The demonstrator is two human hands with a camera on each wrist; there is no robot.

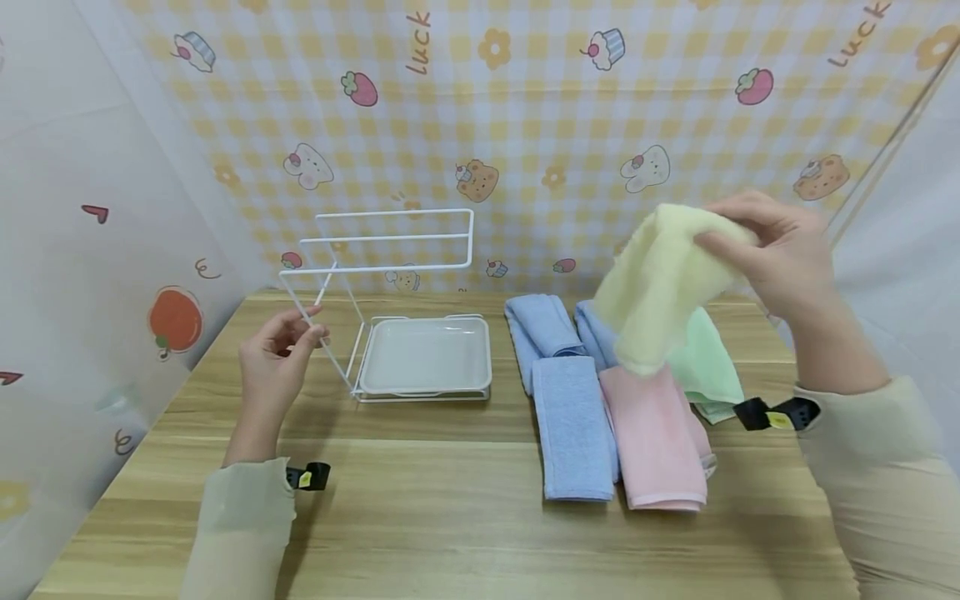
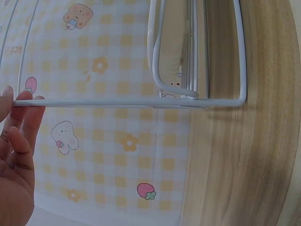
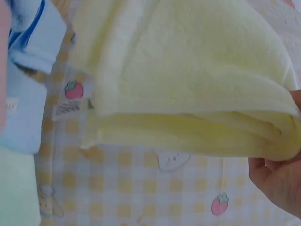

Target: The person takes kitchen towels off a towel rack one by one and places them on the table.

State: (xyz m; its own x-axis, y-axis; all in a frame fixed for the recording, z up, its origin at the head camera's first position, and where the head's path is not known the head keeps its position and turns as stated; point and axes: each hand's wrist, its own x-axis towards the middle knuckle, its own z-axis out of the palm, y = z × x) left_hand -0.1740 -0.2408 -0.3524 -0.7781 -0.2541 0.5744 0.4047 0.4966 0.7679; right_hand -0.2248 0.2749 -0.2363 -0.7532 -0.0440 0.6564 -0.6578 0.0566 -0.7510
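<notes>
A folded yellow towel (image 1: 660, 275) hangs in the air from my right hand (image 1: 787, 250), which pinches it near its upper edge. In the right wrist view the towel (image 3: 188, 70) fills much of the picture, its folded layers parted along the lower side. My left hand (image 1: 273, 358) pinches a side wire of the white wire rack (image 1: 386, 268) between thumb and fingers. Three top bars of the rack stand above a white tray (image 1: 427, 357) at its base. In the left wrist view, the thumb and fingers meet on the rack's wire (image 2: 108, 102).
Blue towels (image 1: 576, 429), a pink towel (image 1: 654, 442) and a green towel (image 1: 705, 358) lie folded on the wooden table (image 1: 420, 508), right of the rack. Behind the table hangs a yellow checked curtain (image 1: 555, 125); a white printed sheet (image 1: 112, 275) hangs at the left.
</notes>
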